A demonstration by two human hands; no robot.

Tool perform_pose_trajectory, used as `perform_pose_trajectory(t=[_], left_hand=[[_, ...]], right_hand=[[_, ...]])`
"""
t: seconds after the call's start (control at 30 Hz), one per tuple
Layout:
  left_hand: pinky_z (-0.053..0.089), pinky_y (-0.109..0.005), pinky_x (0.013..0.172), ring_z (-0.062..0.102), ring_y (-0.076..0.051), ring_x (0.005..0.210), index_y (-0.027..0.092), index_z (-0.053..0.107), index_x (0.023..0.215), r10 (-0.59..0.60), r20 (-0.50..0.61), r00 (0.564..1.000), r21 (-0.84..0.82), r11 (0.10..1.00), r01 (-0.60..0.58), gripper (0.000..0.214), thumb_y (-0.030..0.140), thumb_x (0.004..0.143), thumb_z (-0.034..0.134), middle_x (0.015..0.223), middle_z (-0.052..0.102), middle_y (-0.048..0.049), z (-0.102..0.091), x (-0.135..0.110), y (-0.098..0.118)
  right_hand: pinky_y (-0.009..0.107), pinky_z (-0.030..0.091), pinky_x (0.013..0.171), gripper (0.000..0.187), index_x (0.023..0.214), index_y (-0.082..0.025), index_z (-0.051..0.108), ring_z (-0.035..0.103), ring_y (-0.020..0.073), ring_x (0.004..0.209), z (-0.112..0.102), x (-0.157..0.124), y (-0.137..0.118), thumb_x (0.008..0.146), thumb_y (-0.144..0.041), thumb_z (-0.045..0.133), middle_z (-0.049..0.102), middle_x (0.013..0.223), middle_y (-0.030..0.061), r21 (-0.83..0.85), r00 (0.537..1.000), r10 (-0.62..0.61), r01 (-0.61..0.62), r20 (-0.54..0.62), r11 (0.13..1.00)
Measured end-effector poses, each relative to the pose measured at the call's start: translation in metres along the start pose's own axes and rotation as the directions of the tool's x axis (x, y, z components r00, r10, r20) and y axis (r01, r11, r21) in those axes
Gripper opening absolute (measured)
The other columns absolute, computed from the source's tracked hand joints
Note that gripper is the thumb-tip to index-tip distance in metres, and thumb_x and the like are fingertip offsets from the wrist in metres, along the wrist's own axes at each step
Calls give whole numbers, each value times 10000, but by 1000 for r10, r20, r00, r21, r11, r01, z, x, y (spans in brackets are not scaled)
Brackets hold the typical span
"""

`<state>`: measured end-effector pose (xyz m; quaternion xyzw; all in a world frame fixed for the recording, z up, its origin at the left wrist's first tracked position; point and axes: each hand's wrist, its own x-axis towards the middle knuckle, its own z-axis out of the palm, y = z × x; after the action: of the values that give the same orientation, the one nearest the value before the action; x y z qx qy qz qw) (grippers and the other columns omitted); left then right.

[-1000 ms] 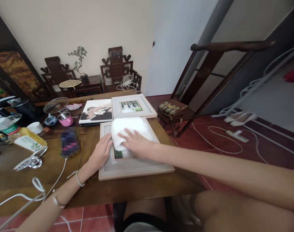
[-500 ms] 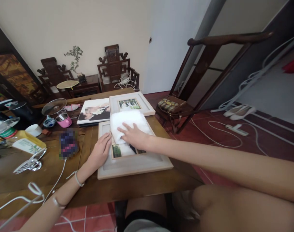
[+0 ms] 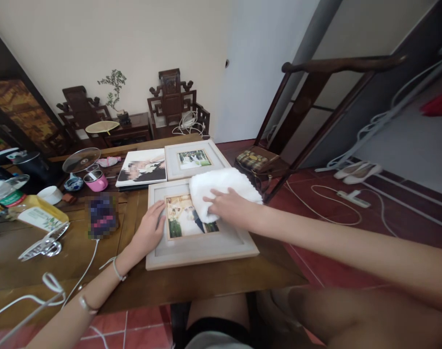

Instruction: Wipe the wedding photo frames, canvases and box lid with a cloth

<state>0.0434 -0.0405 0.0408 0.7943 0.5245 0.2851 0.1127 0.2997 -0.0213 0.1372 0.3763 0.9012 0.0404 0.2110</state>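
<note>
A framed photo (image 3: 202, 254) lies flat on the wooden table, with a pale wooden border and a small picture of a couple behind its front. On its left edge rests my left hand (image 3: 150, 228), open, with the fingers together and laid out flat. My right hand (image 3: 232, 208) holds a folded, fluffy white towel (image 3: 224, 183) down against the frame's right side; its thumb and fingers are spread over the cloth. The towel covers the frame's upper right corner and part of the picture. Some of my right fingertips are sunk in the cloth and hard to see.
Behind lie a second framed photo (image 3: 173, 167) and a photo panel (image 3: 133, 182). To the left are a pink mug (image 3: 96, 181), a bottle of yellow liquid (image 3: 42, 213), a clear hair claw (image 3: 48, 245) and a white cable (image 3: 83, 276). A wooden chair (image 3: 310, 99) holds a plaid bag (image 3: 253, 162).
My right hand has slid the towel to the right across the frame, uncovering more of the couple's picture. My left hand has stayed on the left edge.
</note>
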Motion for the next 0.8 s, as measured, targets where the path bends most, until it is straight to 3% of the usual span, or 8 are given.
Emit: perform_pose_trajectory(t=[0.17, 0.4, 0.67, 0.8], left_hand=[[333, -494, 1143, 462, -280, 1335, 92, 550, 1302, -7, -4, 1000, -15, 1000, 7, 424, 261, 937, 413, 1401, 523, -186, -2, 0, 4], [335, -484, 1141, 457, -275, 1339, 75, 548, 1304, -2, 10, 1000, -1, 1000, 2, 427, 246, 941, 402, 1408, 512, -197, -7, -1, 7], [340, -483, 1138, 465, -271, 1332, 91, 565, 1289, 7, 21, 1000, 0, 1000, -7, 410, 234, 946, 392, 1405, 515, -185, -5, -1, 1], [342, -495, 1134, 462, -278, 1332, 97, 570, 1284, 10, 12, 1000, 9, 1000, -10, 404, 232, 945, 396, 1407, 513, -184, 1, 0, -3]], right_hand=[[522, 501, 897, 429, 1137, -153, 680, 449, 395, 1279, -11, -20, -22, 752, 2, 571, 493, 1418, 177, 16, 995, -47, 46, 87, 999], [470, 524, 843, 414, 1117, -132, 684, 491, 372, 1249, -23, -19, -26, 768, 15, 515, 530, 1372, 182, 89, 991, -42, 32, 124, 996], [529, 476, 920, 434, 1153, -163, 670, 398, 386, 1316, -1, 23, -14, 774, -9, 525, 459, 1451, 149, 39, 996, 48, -45, -82, 998], [555, 452, 936, 404, 1178, -175, 658, 369, 393, 1336, 6, 36, -9, 826, -53, 502, 432, 1479, 130, 28, 990, 72, -69, -120, 997]])
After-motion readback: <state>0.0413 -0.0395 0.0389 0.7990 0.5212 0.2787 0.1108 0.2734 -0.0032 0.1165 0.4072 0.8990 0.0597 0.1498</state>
